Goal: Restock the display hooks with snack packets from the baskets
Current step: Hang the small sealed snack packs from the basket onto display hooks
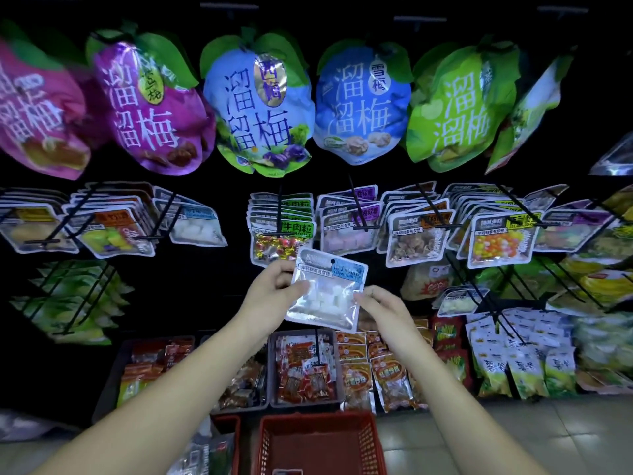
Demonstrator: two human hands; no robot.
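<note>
packet of clear film with silver edges, white cubes and a blue label [327, 293] is held before the display, above the red plastic basket [368, 443], just below a green-labelled candy packet [279, 241]. its long axis is near upright, with the header and hang hole topmost, leaning slightly right. left hand [270, 296] pinches its left edge; right hand [380, 306] pinches its lower right edge.

The snack packet [327, 291] is a flat clear-and-silver pouch with a blue label and white cubes inside (a small hang hole sits near its top edge). It is tilted in front of the rack, the left hand [270, 296] pinching its left side and the right hand [380, 303] its lower right edge. Black wire display hooks [358, 204] carry similar packets behind it. The red basket [368, 447] stands below.
</note>
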